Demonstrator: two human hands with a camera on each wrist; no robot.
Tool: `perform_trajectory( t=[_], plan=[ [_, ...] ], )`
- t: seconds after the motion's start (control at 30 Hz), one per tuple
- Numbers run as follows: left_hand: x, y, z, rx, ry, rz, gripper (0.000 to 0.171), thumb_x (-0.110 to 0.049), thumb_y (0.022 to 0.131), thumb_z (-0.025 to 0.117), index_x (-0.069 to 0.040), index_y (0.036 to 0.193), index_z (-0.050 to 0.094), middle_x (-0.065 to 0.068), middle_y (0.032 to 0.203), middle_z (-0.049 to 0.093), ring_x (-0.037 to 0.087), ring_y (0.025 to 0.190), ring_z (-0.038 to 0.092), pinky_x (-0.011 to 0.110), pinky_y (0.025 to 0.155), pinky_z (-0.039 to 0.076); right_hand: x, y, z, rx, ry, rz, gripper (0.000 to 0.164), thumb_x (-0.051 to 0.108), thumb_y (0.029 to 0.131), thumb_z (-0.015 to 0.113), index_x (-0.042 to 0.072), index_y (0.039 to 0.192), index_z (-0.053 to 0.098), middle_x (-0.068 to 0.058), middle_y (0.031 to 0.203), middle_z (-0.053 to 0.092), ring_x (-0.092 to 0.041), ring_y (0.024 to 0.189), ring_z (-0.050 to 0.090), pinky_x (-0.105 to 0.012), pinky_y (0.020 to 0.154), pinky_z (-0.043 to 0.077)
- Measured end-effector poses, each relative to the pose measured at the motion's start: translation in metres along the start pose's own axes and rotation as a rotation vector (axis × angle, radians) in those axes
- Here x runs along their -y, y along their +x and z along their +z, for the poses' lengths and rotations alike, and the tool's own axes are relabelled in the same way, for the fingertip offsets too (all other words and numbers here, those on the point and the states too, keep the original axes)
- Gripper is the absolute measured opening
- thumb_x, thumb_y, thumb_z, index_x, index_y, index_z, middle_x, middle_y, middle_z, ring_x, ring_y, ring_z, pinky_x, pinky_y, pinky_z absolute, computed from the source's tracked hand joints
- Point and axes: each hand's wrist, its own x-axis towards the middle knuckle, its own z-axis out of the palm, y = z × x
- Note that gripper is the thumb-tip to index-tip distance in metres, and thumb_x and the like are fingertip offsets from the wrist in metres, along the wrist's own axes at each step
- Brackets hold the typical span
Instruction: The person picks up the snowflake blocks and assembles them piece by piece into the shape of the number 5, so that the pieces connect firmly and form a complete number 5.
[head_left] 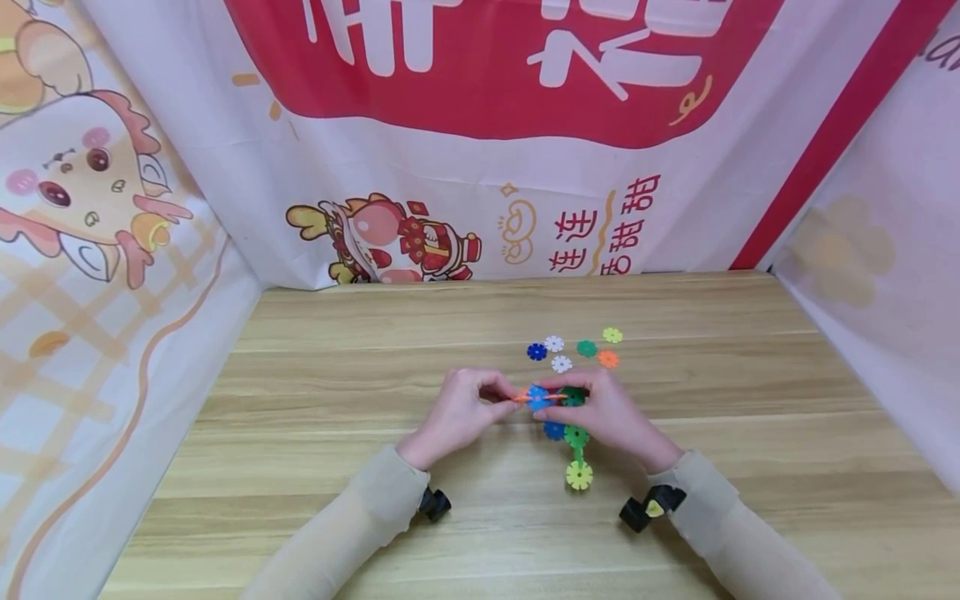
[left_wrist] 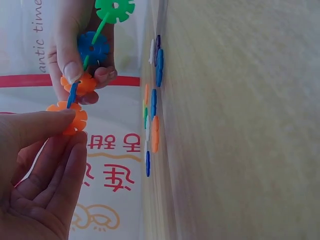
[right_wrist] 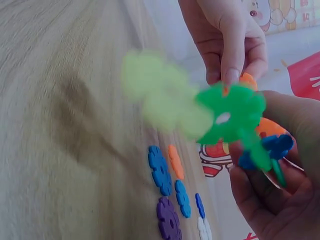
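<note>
A chain of slotted plastic flower discs is held just above the table by both hands. My left hand point(head_left: 457, 412) pinches the orange disc point(left_wrist: 77, 123) at the chain's left end between thumb and fingers. Slotted into that disc is a light blue disc point(head_left: 537, 398), standing crosswise. My right hand point(head_left: 615, 421) grips the chain around a second orange disc point(left_wrist: 84, 84) and a blue disc point(left_wrist: 94, 48). Beyond that hand hang a green disc point(right_wrist: 237, 112) and a yellow disc point(head_left: 579, 476), the latter nearest the person. Fingers partly hide the middle joints.
Loose discs lie flat behind the hands: dark blue point(head_left: 536, 352), white point(head_left: 562, 364), green point(head_left: 587, 348), orange point(head_left: 608, 358) and yellow point(head_left: 612, 335). A purple disc point(right_wrist: 168, 220) shows in the right wrist view. Printed cloth point(head_left: 480, 175) hangs along the wooden table's point(head_left: 337, 358) back and sides.
</note>
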Motion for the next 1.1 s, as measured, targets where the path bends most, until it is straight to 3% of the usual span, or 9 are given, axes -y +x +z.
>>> perform_trajectory(
  t=[0.17, 0.3, 0.57, 0.67, 0.9, 1.1],
  plan=[
    [0.000, 0.000, -0.001, 0.029, -0.016, -0.018, 0.011, -0.002, 0.084, 0.083, -0.009, 0.091, 0.078, -0.003, 0.088, 0.074, 0.008, 0.080, 0.068, 0.030, 0.075, 0.058, -0.003, -0.001, -0.001, 0.019, 0.009, 0.007, 0.041, 0.040, 0.080, 0.088, 0.023, 0.116, 0.077, 0.007, 0.107, 0.072, -0.019, 0.098, 0.064, -0.035, 0.080, 0.056],
    [0.002, 0.001, -0.004, 0.086, -0.030, -0.059, 0.023, -0.007, 0.083, 0.085, -0.005, 0.104, 0.076, 0.001, 0.099, 0.074, 0.015, 0.090, 0.070, 0.031, 0.082, 0.057, -0.004, -0.004, -0.004, 0.021, 0.007, 0.018, 0.042, 0.040, 0.080, 0.088, 0.022, 0.117, 0.077, 0.007, 0.109, 0.072, -0.018, 0.101, 0.064, -0.036, 0.083, 0.056],
    [0.018, 0.013, -0.011, 0.144, 0.046, -0.132, 0.038, -0.014, 0.085, 0.085, -0.005, 0.120, 0.071, 0.008, 0.117, 0.072, 0.021, 0.107, 0.067, 0.034, 0.093, 0.053, -0.001, -0.009, -0.010, 0.008, -0.017, 0.051, 0.042, 0.041, 0.081, 0.087, 0.023, 0.118, 0.077, 0.007, 0.114, 0.072, -0.018, 0.099, 0.064, -0.037, 0.081, 0.055],
    [0.021, 0.022, -0.010, 0.159, 0.079, -0.147, 0.040, -0.015, 0.085, 0.085, -0.006, 0.121, 0.072, 0.006, 0.117, 0.072, 0.019, 0.107, 0.066, 0.033, 0.093, 0.053, 0.001, -0.009, -0.011, 0.000, -0.023, 0.051, 0.042, 0.040, 0.081, 0.088, 0.023, 0.117, 0.077, 0.006, 0.115, 0.072, -0.018, 0.100, 0.063, -0.036, 0.081, 0.055],
    [0.026, 0.043, -0.002, 0.268, 0.126, -0.138, 0.040, -0.011, 0.086, 0.084, -0.003, 0.123, 0.071, 0.009, 0.113, 0.072, 0.021, 0.099, 0.067, 0.030, 0.086, 0.054, 0.002, -0.009, -0.014, -0.014, -0.024, 0.075, 0.041, 0.039, 0.081, 0.088, 0.023, 0.117, 0.077, 0.002, 0.108, 0.070, -0.023, 0.081, 0.061, -0.029, 0.063, 0.052],
    [0.032, 0.050, 0.005, 0.321, 0.158, -0.203, 0.034, -0.015, 0.082, 0.087, -0.006, 0.113, 0.075, 0.000, 0.100, 0.072, 0.013, 0.089, 0.064, 0.028, 0.080, 0.053, 0.002, -0.009, -0.016, -0.018, -0.030, 0.069, 0.042, 0.039, 0.080, 0.088, 0.023, 0.117, 0.078, 0.004, 0.113, 0.071, -0.022, 0.092, 0.060, -0.031, 0.071, 0.054]
  ],
)
